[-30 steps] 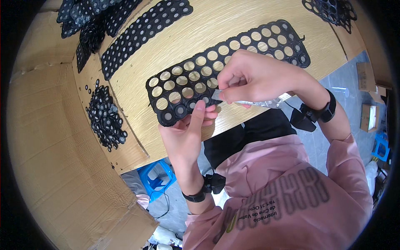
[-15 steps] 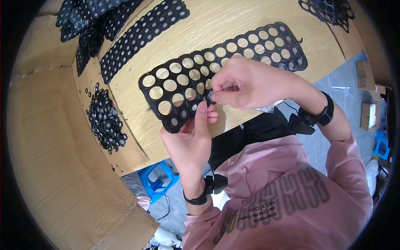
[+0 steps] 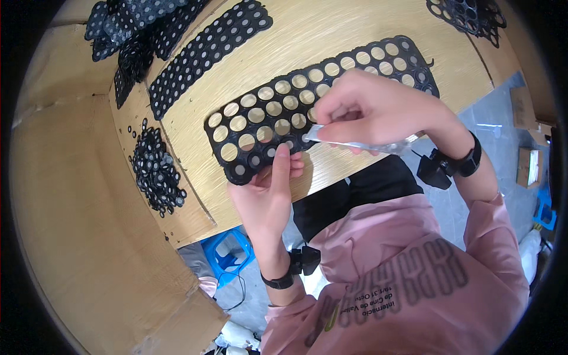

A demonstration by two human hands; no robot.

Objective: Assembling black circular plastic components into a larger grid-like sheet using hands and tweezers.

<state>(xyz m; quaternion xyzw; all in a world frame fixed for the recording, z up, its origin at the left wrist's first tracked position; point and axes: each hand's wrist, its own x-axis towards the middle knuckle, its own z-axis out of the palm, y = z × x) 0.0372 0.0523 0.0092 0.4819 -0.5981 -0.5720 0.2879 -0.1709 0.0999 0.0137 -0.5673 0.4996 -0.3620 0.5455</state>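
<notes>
Sheet's [image 3: 286, 94] length climbs rightward | left hand [image 3: 264, 202] pinches it | right hand [image 3: 374, 111] apparently grips strip [image 3: 386, 148]

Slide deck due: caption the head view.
Left grip holds a perforated black sheet; right grip pinches a thin shiny strip.

A black perforated sheet [image 3: 294, 92] slants, right end farther (grey discs [image 3: 239, 170] dot it), a silvery strip [image 3: 387, 148] at its near edge.

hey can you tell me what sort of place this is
Probably a small workshop or hand-assembly spot, though I can't be certain. A long black rubbery-looking sheet with round holes is over a pale wood-grain table, with a heap of small round black pieces to the sheet's left.
</notes>
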